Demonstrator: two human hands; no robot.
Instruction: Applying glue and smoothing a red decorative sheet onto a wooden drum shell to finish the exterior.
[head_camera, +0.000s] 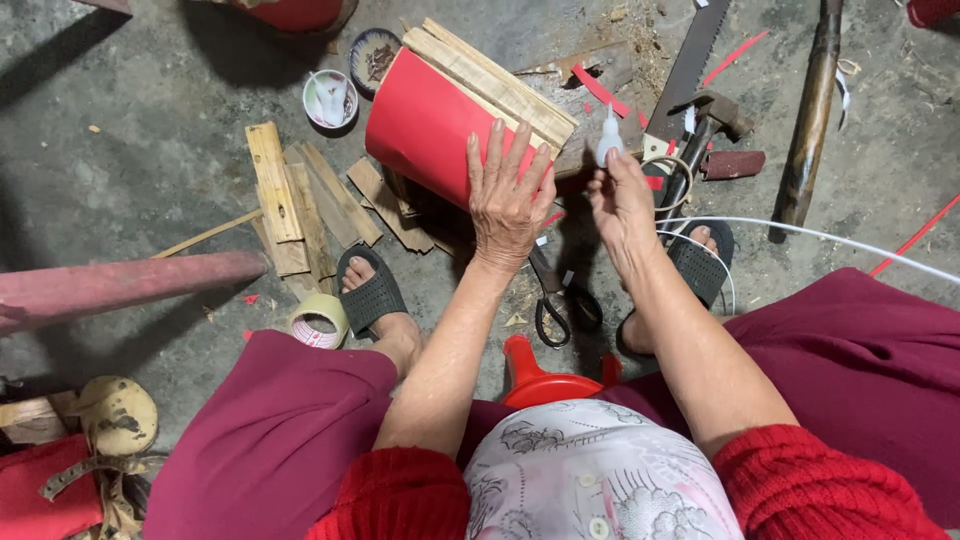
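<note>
Pressing flat with fingers spread, the left hand (508, 195) holds down a red paper sheet (425, 125) wrapped over a bundle of pale wooden slats (497, 78) on the concrete floor (150, 130). At its 3 o'clock, the right hand (622, 200) pinches a small white squeeze bottle (609, 138), nozzle up. Black-handled scissors (555, 300) lie at 6 o'clock.

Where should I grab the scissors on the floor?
Probably by the black loop handles. The scissors lie flat between the feet, handles nearest the person and blades pointing away under the left hand, so reach down from the near side.
</note>
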